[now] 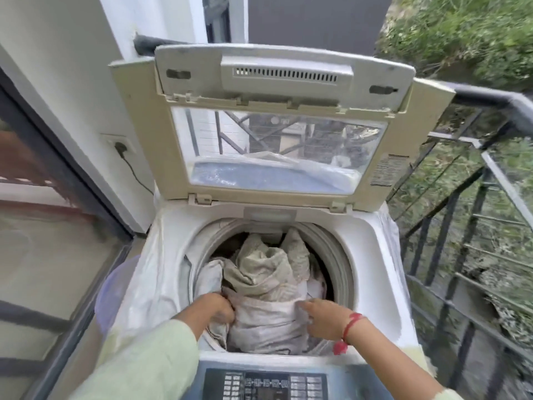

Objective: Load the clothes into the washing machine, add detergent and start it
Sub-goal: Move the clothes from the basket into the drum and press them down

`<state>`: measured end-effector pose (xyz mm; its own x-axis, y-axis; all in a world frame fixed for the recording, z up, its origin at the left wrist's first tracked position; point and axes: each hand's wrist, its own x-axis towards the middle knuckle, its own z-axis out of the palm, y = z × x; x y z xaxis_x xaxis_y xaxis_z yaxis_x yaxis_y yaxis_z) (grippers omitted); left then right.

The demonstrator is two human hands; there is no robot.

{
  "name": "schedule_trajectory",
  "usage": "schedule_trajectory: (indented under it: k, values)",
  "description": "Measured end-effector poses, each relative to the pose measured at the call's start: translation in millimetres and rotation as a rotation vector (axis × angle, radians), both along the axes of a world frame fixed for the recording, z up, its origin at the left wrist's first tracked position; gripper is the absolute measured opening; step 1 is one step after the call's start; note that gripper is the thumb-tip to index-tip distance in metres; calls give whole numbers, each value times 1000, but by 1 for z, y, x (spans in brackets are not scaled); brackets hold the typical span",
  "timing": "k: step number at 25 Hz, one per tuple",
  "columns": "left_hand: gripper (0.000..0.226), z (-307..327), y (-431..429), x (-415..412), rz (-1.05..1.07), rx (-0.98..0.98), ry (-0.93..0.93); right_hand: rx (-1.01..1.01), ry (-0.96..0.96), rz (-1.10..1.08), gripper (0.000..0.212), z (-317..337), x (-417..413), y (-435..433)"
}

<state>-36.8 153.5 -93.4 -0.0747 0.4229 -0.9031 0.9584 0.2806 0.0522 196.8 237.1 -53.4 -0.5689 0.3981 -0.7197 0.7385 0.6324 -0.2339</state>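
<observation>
1. The heap of crumpled grey-white and olive-beige clothes [268, 284] lies in the round drum of the white top-loading washing machine [372, 255] and rises almost to the rim.
2. Loading looks nearly finished. No detergent is in view, so adding it, closing the machine and starting it are probably all left to do.
3. The left hand [215, 310], at 7 o'clock in the drum, has its fingers curled into the pale cloth and grips it.
4. The right hand [326, 316], at 5 o'clock, touches the bundle; I cannot tell whether it grips.
5. The cream windowed lid [277, 151] stands open at 12 o'clock.
6. The dark button-covered control panel [265, 385] sits at 6 o'clock.
7. A black metal railing [461, 255] runs at 3 o'clock.
</observation>
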Motion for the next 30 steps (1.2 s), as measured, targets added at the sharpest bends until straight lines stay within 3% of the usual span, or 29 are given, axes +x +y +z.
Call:
schedule_trajectory:
  k: [3,5,7,9,10,12,14,17,20,22,23,25,27,29,30]
  values:
    - [52,11,7,-12,140,100,59,-26,8,6,51,4,-2,4]
    - [35,27,16,-19,271,490,112,157,187,-58,51,13,-4,17]
    - [31,47,22,-12,421,1038,147,363,395,-105,63,18,-14,26]
    - [40,56,27,6,504,1355,105,454,496,93,83,14,-33,27]
    - [44,50,28,15,475,1346,112,463,455,223,91,5,-43,26]
    - [56,18,24,30,356,1073,95,424,260,303,99,-21,-54,30]
    - [69,-13,21,29,337,732,14,313,115,117,107,-43,-56,50]
    - [60,-28,35,18,400,628,15,141,65,-76,120,-54,-52,74]
    - [50,-42,48,2,475,684,59,-71,236,-438,127,-61,-47,68]
    - [52,-53,55,-16,756,714,95,-6,415,-647,121,-58,-44,56]
    - [48,-54,60,-23,924,749,110,106,503,-612,114,-55,-44,53]
    - [35,-47,68,-25,1147,891,108,347,641,-288,95,-51,-48,52]
    - [32,-29,68,-6,1188,1169,10,349,505,6,81,-47,-58,54]
    - [41,-9,59,18,957,1426,-121,237,227,38,74,-58,-65,52]
    - [54,-1,54,24,758,1404,-180,185,125,13,72,-66,-65,49]
